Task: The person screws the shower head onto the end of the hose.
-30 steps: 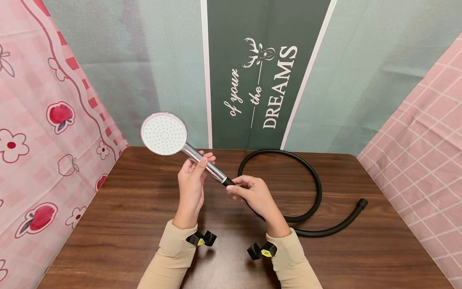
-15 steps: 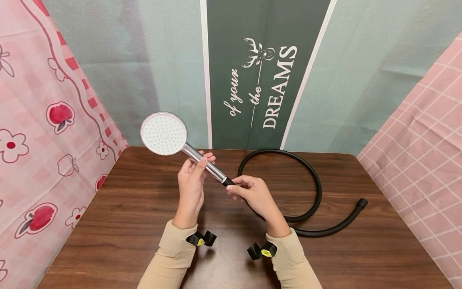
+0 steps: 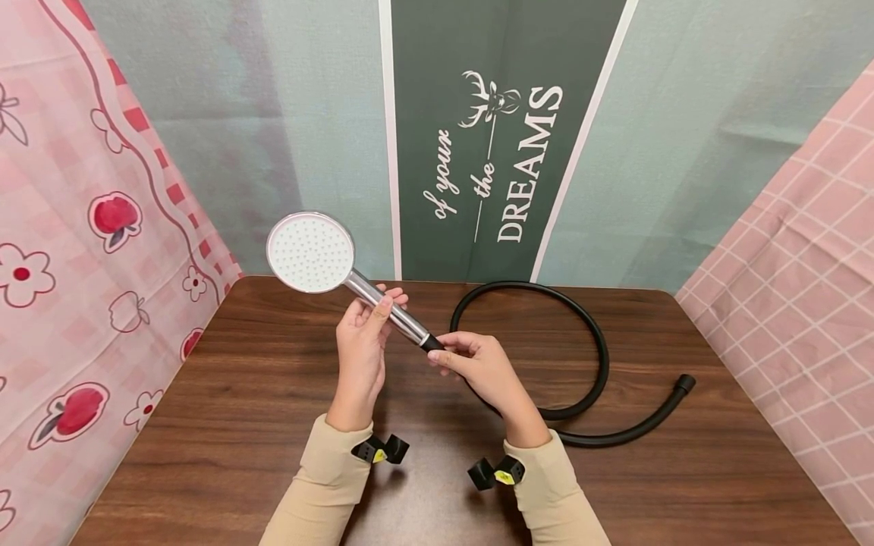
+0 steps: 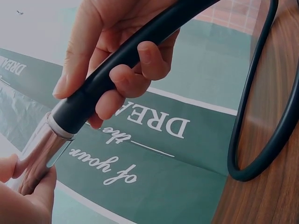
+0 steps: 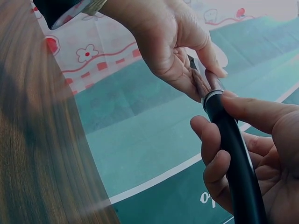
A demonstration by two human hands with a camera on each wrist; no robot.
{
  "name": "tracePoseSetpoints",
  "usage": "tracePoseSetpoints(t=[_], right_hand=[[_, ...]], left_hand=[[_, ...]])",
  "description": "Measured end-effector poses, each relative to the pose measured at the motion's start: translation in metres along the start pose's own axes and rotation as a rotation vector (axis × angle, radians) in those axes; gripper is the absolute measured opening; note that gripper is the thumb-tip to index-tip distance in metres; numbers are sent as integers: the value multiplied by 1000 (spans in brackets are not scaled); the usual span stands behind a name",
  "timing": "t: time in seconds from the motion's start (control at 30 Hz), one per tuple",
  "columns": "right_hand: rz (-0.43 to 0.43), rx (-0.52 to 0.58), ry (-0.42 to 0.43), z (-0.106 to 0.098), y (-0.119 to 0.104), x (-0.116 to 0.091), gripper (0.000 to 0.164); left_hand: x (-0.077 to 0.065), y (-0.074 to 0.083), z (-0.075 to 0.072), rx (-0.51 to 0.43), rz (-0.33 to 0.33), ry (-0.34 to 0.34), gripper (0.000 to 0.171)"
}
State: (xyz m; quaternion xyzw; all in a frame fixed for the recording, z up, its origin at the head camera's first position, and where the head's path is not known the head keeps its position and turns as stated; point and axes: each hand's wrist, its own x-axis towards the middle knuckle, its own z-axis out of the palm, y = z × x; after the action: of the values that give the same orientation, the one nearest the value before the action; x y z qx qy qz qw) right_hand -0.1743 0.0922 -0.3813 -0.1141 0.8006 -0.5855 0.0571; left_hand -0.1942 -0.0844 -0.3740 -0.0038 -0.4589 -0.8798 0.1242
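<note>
A chrome hand shower (image 3: 310, 252) with a round white spray face tilts up to the left above the table. My left hand (image 3: 362, 341) grips its handle, thumb along the front and fingers behind. Black hose (image 3: 604, 356) runs from the handle's lower end, and my right hand (image 3: 481, 368) pinches it just below that joint. Up close in the left wrist view, the hose's black end (image 4: 77, 109) meets the chrome handle (image 4: 44, 144) at a pale ring. The right wrist view shows my right thumb at this joint, with fingers curled round the hose (image 5: 240, 172).
Behind my right hand the hose loops on the brown wooden table (image 3: 225, 425), its free end (image 3: 685, 384) lying at the right. A green printed curtain (image 3: 328, 114) hangs behind the table's back edge. Pink cloths flank both sides.
</note>
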Motion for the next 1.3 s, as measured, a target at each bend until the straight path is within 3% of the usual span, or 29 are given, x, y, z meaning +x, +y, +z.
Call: tracePoseSetpoints(t=[0.33,0.7,1.3], right_hand=[[5,-12,41,1,1,2,35],[-23,19,83,1,-2,0,28],[-18,49,52,1,-3,-1,24]], left_hand=[[0,1,1,-9,-2,-6,22],[0,1,2,-7,-3,-6,25],[-1,1,3,-21,6,4,18]])
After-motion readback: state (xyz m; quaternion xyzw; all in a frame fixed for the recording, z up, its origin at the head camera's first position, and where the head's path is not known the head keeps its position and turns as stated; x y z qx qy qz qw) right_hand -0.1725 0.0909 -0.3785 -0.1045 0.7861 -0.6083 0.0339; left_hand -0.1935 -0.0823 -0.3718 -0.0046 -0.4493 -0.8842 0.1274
